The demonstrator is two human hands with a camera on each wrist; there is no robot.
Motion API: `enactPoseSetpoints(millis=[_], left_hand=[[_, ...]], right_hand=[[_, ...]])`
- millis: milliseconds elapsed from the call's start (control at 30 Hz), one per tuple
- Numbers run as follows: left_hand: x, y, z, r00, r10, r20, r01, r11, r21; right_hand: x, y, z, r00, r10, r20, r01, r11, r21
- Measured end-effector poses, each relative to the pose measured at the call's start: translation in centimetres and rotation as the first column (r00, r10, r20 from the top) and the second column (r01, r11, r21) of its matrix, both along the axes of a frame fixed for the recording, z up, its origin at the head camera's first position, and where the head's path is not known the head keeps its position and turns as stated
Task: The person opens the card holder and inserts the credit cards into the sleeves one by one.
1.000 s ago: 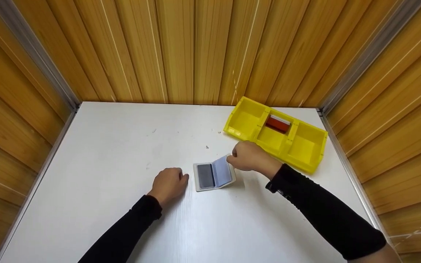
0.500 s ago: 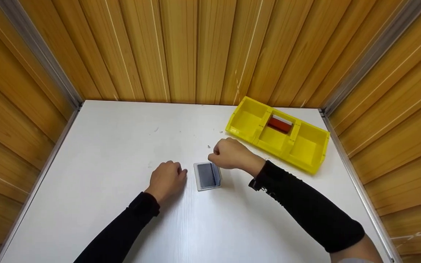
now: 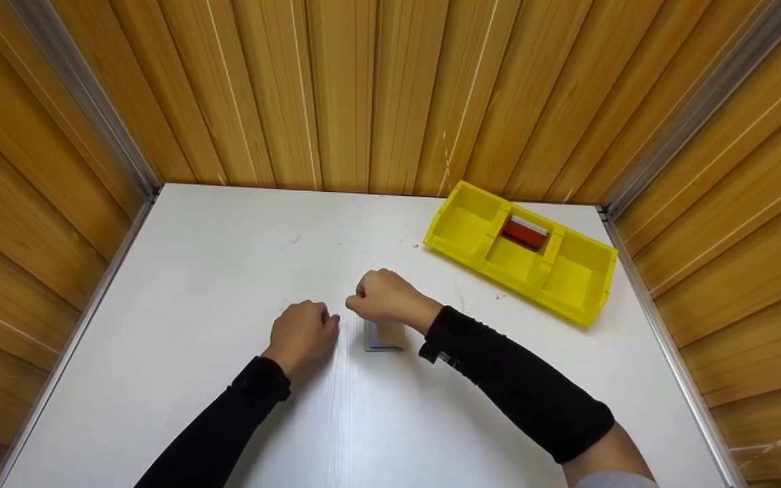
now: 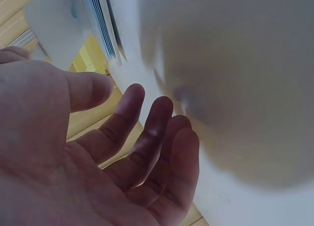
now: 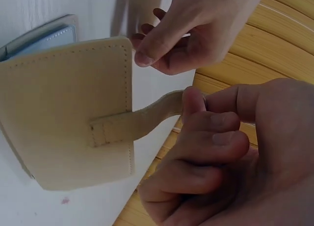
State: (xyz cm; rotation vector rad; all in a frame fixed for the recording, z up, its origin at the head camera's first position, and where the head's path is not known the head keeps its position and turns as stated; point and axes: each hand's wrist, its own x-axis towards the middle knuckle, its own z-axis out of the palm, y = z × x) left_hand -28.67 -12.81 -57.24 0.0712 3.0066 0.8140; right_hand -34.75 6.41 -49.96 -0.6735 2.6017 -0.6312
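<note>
A beige stitched card holder (image 5: pixel 64 98) with clear bluish sleeves inside stands partly open on the white table, its cover tilted up. My right hand (image 3: pixel 390 296) pinches the end of its closing strap (image 5: pixel 152 117) between thumb and index finger, the other fingers curled in. In the head view that hand hides most of the card holder (image 3: pixel 390 335). To its left, my left hand (image 3: pixel 301 333) stays just beside the table surface, fingers loosely bent and nothing in them. The left wrist view shows the left hand (image 4: pixel 132 152) apart from the card holder's sleeve edges (image 4: pixel 100 25).
A yellow three-compartment tray (image 3: pixel 482 266) lies at the back right of the table (image 3: pixel 228 271). Its middle compartment holds a red and white item (image 3: pixel 526 232). Wood-patterned walls (image 3: pixel 336 95) close off the back and both sides.
My right hand has swung leftward with the strap, bringing the card holder's cover from lying open on the right up and over the sleeves. My left hand has hardly moved.
</note>
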Motion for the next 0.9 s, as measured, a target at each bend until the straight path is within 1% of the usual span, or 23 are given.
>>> enactPoseSetpoints(millis=[200,267,333,400,533,700,767,900], left_hand=[[0.2,-0.7,-0.2,1.0,0.015,0.007,-0.015,1.0,0.0],[0.3,-0.9,-0.3,1.0,0.019,0.01,-0.019,1.0,-0.002],[0.4,-1.1,-0.3,1.0,0.024,0.016,-0.024,1.0,0.002],[0.5,-1.2,-0.3,1.0,0.027,0.017,-0.027,1.0,0.006],[0.5,-1.1,-0.3,1.0,0.026,0.008,-0.026,1.0,0.002],[0.4,-1.1,-0.4,1.0,0.027,0.007,-0.027,1.0,-0.003],[0.4,-1.0,-0.5,1.0,0.028,0.007,-0.028,1.0,-0.001],[0.3,-1.0,-0.6,1.0,0.03,0.01,-0.03,1.0,-0.001]], right_hand=[[-0.1,-2.0,-3.2,1.0,0.004,0.026,-0.004,1.0,-0.002],[0.0,-2.2,-4.0,0.999,0.023,0.035,-0.023,1.0,-0.003],[0.0,-2.3,-4.3,0.998,0.035,0.05,-0.034,0.999,-0.014],[-0.1,-2.1,-4.3,0.997,0.043,0.059,-0.042,0.999,-0.031],[-0.5,-1.2,-3.5,0.997,0.031,0.069,-0.026,0.998,-0.065],[-1.0,0.2,-2.7,0.998,0.027,0.051,-0.022,0.995,-0.094],[-1.1,0.8,-2.6,0.999,0.028,0.029,-0.026,0.996,-0.09],[-1.5,2.2,-2.4,1.0,0.013,0.018,-0.012,0.997,-0.077]])
